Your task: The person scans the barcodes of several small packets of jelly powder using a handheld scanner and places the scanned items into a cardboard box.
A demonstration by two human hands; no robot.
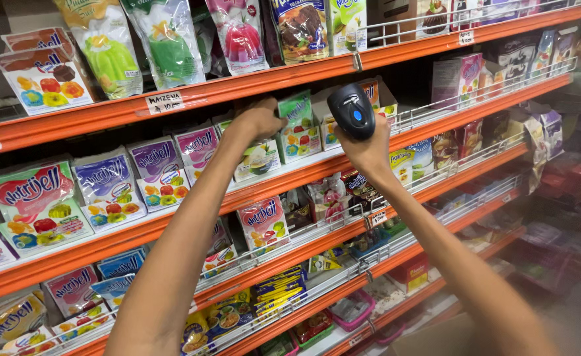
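The left hand (259, 120) reaches up to the second orange metal shelf (317, 173) from the top and closes its fingers around the upper edge of a small green-topped packet printed with coloured fruit shapes (300, 127). The packet stands upright in its row, just to the right of the knuckles, with its face turned out toward the aisle; the hand grips it from the left side and the top, and the thumb is hidden behind the packet.

The right hand (369, 148) is wrapped around the grip of a black handheld barcode scanner with a blue oval button on its head (351, 110). The scanner's head rises above the fist and sits just beside the green-topped packet, to its right and at about the same height, with a narrow gap between the two. The fingers are fully curled on the handle.

Around them, the same shelf carries more flat sachets: purple-topped ones (155, 173) to the left and a red-topped one (37, 207) further left. The shelf above holds larger clear pouches with green moulded shapes inside (109, 49). Lower shelves with white wire front rails (343, 224) hold small boxes and packets, blurred toward the right.
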